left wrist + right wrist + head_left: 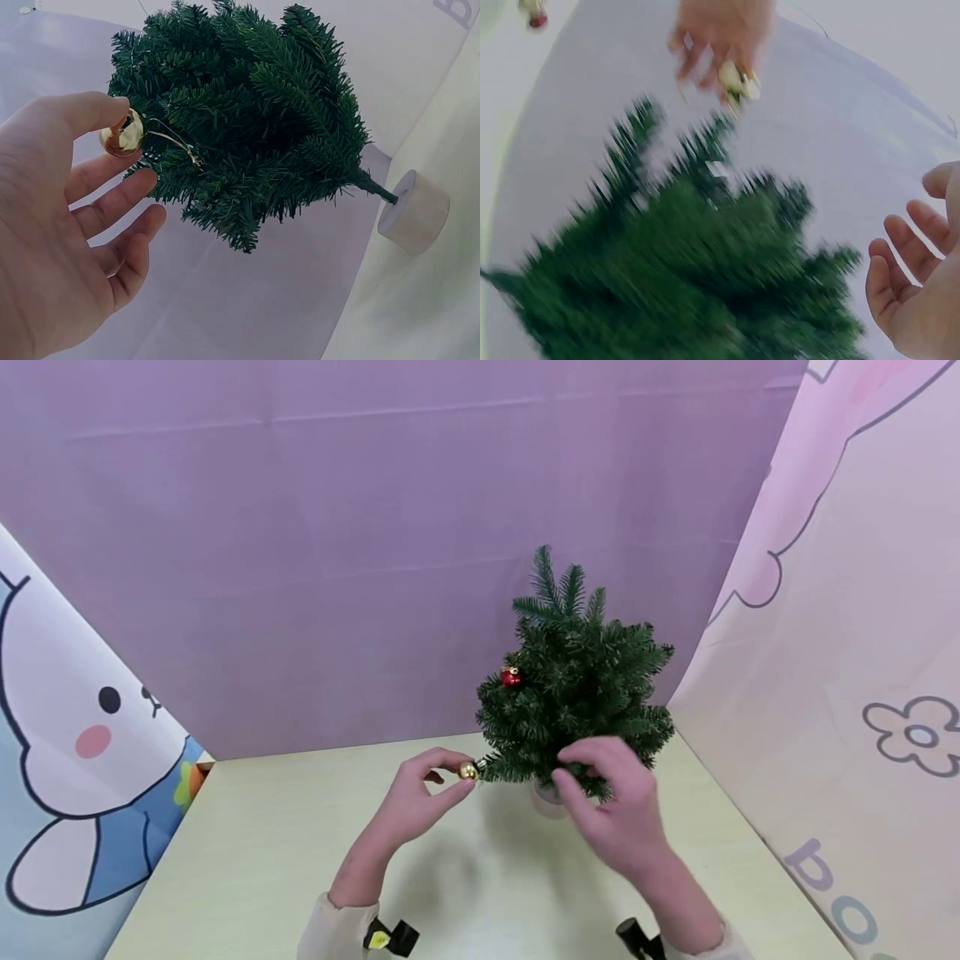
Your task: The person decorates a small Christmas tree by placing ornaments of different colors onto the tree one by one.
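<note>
My left hand [422, 793] pinches a shiny gold ball ornament [468, 770] between thumb and forefinger, at the lower left branches of a small artificial Christmas tree [573, 672]. A thin gold hanging loop [178, 140] stretches from the ball towards the needles in the left wrist view. The other fingers of that hand are spread loosely. In front of the lower right branches, my right hand [618, 806] has its fingers loosely bent and nothing between them. A red ball ornament [511, 677] hangs on the tree's upper left side.
The tree stands in a pale round base [416, 212] on a light table [285, 852]. Behind it hangs a purple cloth backdrop [337, 568]. Printed panels close off the left [60, 735] and right sides. A small red and gold thing [535, 15] shows in the right wrist view.
</note>
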A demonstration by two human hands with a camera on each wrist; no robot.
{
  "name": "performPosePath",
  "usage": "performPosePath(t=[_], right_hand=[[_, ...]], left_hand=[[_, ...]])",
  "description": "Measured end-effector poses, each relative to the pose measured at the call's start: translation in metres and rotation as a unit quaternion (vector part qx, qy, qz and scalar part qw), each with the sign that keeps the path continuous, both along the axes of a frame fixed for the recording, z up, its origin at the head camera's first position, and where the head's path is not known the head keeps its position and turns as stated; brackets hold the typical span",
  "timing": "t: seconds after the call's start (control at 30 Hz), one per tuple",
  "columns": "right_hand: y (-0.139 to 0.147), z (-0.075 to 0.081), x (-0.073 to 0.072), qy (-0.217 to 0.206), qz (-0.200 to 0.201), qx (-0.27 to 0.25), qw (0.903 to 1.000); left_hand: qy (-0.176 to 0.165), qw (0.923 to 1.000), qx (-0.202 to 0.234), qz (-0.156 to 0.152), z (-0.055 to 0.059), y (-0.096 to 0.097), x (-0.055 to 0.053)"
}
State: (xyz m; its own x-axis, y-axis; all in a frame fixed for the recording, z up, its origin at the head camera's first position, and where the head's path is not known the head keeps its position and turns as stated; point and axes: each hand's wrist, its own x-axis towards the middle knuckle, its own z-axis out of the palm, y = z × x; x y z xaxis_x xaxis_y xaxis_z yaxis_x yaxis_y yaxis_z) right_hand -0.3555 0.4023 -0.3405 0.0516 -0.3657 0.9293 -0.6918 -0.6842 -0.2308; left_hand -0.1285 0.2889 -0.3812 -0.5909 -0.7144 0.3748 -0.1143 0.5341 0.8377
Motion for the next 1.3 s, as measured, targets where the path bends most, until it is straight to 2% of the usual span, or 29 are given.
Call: performPosePath(t=[0.17, 0.3, 0.4, 0.57, 0.73, 0.87, 1.0, 1.13, 1.23, 1.3], right_hand=[[-0.001, -0.035, 0.024, 0.015, -0.02, 0.099, 0.9948], [0.0, -0.052, 0.041, 0.036, -0.075, 0.138, 0.9869], [0.0, -0.058, 0.051, 0.052, -0.104, 0.124, 0.9855], [-0.004, -0.071, 0.064, 0.043, -0.142, 0.11, 0.9828], [-0.018, -0.089, 0.068, 0.007, -0.195, 0.128, 0.9723], [-0.029, -0.1, 0.071, -0.032, -0.194, 0.122, 0.9729], [-0.038, -0.103, 0.074, -0.066, -0.19, 0.102, 0.9742], [-0.044, -0.104, 0.073, -0.089, -0.184, 0.068, 0.9765], [-0.046, -0.104, 0.071, -0.095, -0.181, 0.037, 0.9782], [-0.046, -0.104, 0.069, -0.096, -0.181, 0.025, 0.9785]], left_hand=[[0.004, 1.0, -0.003, -0.006, -0.001, 0.001, 0.0], [0.008, 0.9998, -0.007, -0.015, -0.021, -0.011, -0.001], [0.013, 0.9996, -0.012, -0.02, -0.035, -0.018, -0.001], [0.016, 0.9996, -0.002, -0.022, -0.038, -0.015, 0.0], [0.015, 0.9997, 0.007, -0.021, -0.036, -0.011, -0.001], [0.011, 0.9995, 0.005, -0.028, -0.024, -0.006, 0.001], [0.016, 0.9989, 0.006, -0.043, -0.014, -0.004, 0.005], [0.022, 0.9985, 0.011, -0.049, -0.023, -0.012, 0.004], [0.026, 0.9978, 0.013, -0.06, -0.034, -0.019, 0.003], [0.033, 0.9967, 0.013, -0.073, -0.038, -0.021, 0.003]])
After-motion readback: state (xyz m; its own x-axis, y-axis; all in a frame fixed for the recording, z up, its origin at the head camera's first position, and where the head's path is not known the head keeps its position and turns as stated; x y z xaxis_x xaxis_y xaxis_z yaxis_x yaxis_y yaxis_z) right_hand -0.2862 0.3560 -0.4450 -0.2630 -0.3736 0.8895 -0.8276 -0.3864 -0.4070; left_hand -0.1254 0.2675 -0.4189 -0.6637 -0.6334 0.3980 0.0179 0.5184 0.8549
